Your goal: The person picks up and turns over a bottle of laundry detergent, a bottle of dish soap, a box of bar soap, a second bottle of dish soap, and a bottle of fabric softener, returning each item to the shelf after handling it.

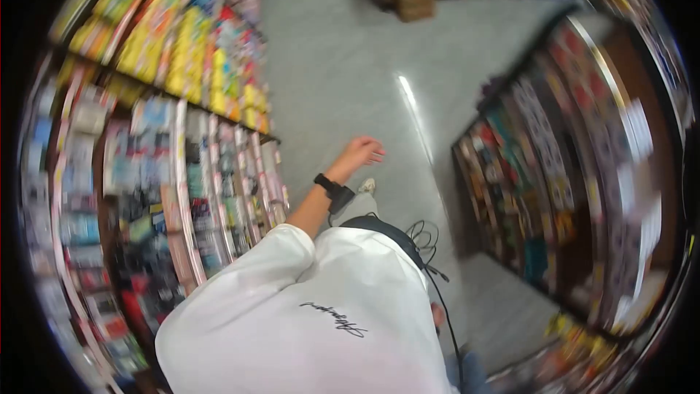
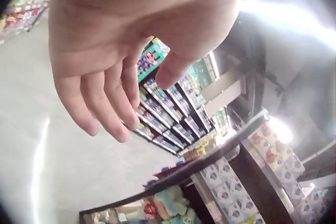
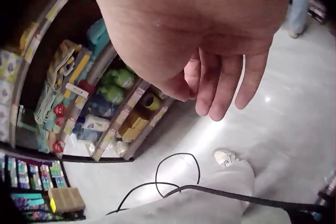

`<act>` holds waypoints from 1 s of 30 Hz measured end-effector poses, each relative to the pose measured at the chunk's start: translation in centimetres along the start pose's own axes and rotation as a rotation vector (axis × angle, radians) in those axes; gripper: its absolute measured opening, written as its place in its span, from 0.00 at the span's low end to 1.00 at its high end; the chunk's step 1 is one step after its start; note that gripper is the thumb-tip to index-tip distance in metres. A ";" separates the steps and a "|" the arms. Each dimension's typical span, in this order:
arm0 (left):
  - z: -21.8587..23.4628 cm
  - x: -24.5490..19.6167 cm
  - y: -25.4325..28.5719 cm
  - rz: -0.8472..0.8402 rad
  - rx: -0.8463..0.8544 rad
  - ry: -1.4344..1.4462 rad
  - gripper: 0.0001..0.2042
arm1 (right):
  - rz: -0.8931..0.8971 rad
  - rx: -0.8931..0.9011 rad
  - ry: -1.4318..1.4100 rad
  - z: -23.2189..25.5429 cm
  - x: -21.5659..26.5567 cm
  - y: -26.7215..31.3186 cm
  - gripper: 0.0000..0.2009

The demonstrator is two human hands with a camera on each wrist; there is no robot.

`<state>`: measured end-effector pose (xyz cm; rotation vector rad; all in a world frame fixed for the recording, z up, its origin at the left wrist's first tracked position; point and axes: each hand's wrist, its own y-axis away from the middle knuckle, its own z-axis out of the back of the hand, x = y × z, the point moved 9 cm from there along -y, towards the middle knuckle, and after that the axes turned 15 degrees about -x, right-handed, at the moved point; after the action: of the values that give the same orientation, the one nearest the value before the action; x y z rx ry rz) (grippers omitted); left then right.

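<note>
My left hand (image 1: pixel 362 152) hangs in front of the body over the grey floor, with a black band and device on its wrist. In the left wrist view this hand (image 2: pixel 131 40) has loosely bent, relaxed fingers and holds nothing. The right wrist view shows my right hand (image 3: pixel 205 45) palm in view, fingers relaxed and slightly bent, with nothing in them. Low at the body's right side in the head view, only a small patch of skin shows. Neither hand touches the shelves.
Packed shelves (image 1: pixel 182 109) line the left; a shelving unit (image 1: pixel 539 175) stands at the right. A cardboard box (image 1: pixel 414 1) sits beyond on the floor (image 1: pixel 328 51). A black cable (image 1: pixel 443 299) loops beside the waist. Another person's blue-clad leg (image 3: pixel 298 6) is behind, in the right wrist view.
</note>
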<state>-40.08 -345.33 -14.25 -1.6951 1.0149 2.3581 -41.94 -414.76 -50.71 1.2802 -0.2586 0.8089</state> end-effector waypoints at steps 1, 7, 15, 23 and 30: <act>1.9 0.3 -0.3 0.013 -0.047 0.035 0.15 | 0.150 -0.015 0.307 -0.1 1.2 -1.5 0.10; 17.0 4.4 -2.6 0.047 -0.293 0.293 0.14 | -0.157 -0.487 0.375 -4.1 9.1 -8.6 0.12; 42.0 10.7 -4.4 0.183 -0.718 0.538 0.14 | -0.088 0.162 -0.030 -34.0 33.4 -5.6 0.08; 56.5 11.7 -7.0 0.174 -0.977 0.712 0.15 | 0.190 0.543 0.588 -61.4 49.6 1.7 0.10; 60.8 14.4 -9.4 0.257 -1.188 0.789 0.15 | 0.625 0.556 0.982 -84.7 65.9 2.0 0.13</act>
<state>-91.86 -309.57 -20.46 -3.1687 -0.4397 2.6462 -18.50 -311.07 -35.81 1.1470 0.4148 2.0440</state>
